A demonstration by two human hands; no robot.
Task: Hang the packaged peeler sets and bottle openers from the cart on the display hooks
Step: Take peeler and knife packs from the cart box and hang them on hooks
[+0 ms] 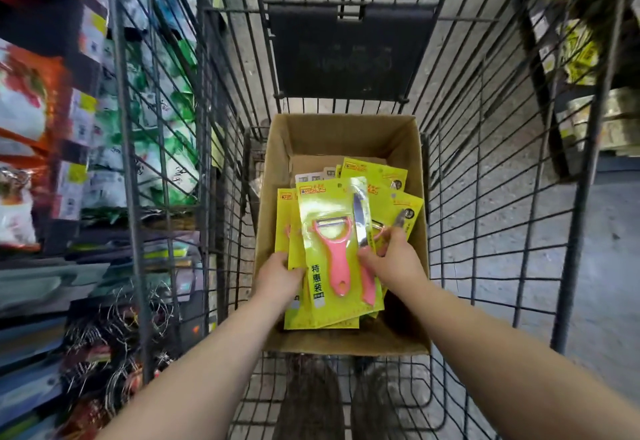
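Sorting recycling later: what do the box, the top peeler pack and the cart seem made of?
Box: matte brown cardboard, by its folded walls. Top peeler pack: glossy yellow printed card, probably under clear plastic, given the glare; the peeler handle looks pink plastic, blade shiny metal. Cart: dark wire, likely coated metal.

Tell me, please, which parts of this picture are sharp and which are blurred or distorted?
Head view: the peeler pack, left hand and right hand are sharp; the shelves are smeared by blur; the cart bars bow outward; glare streaks the pack's plastic.
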